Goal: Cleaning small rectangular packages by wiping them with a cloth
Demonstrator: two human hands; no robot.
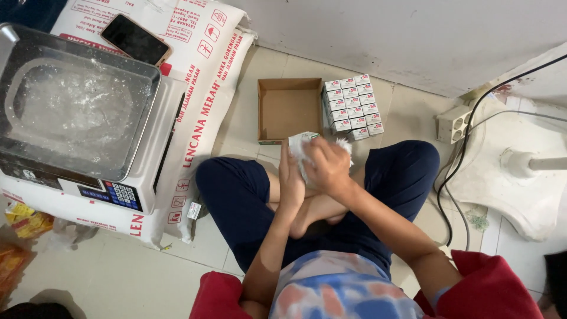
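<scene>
Head view: two hands [310, 168] hold one white packet [300, 147] beside one open carton [289, 110].

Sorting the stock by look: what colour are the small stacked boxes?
White small boxes with red marks on top, clearest in the head view.

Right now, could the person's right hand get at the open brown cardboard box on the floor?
Probably yes: the right hand holds a white packet just short of the cardboard box, with nothing between them.

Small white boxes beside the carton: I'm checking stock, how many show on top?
15 small white boxes, in three columns of five right of the open cardboard carton; layers beneath may hide more.
</scene>
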